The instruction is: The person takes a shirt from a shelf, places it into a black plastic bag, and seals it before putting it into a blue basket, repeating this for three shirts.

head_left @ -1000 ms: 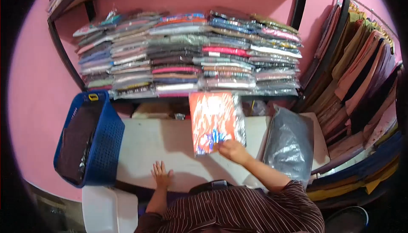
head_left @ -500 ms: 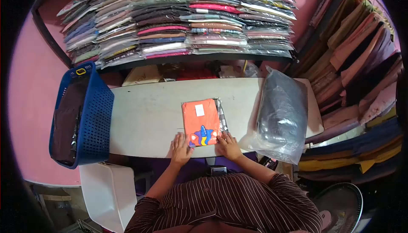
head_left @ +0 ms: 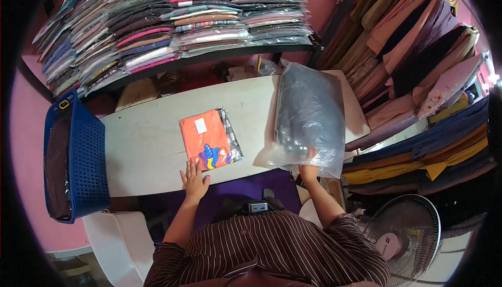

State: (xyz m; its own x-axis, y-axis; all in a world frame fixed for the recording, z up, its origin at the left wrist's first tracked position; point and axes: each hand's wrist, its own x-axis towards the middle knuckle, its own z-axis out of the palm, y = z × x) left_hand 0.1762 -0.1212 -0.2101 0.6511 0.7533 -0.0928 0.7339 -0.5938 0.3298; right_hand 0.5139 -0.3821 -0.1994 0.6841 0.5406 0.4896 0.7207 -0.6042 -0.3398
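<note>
An orange folded garment [head_left: 203,135] with a blue, yellow and purple cartoon print and a white label lies in clear plastic on the white table [head_left: 141,156]. Beneath its right side a black-and-white checked piece [head_left: 232,138] shows. My left hand [head_left: 194,185] is open at the table's front edge, fingertips at the package's lower left corner. On the right stands a large clear plastic bag [head_left: 308,109] with dark contents. My right hand [head_left: 309,169] is at its near end, fingers stretched out and seen dimly through the plastic; whether they pinch anything is hidden.
A blue basket [head_left: 89,156] holding dark packaged items stands at the table's left end. Stacks of bagged garments [head_left: 172,25] fill the shelf behind. Hanging clothes [head_left: 413,51] line the right, above a fan [head_left: 402,234]. A white bin [head_left: 123,245] sits below left.
My right hand has left the orange package and moved right to the plastic bag. My left hand stays by the package. The view has turned to the right.
</note>
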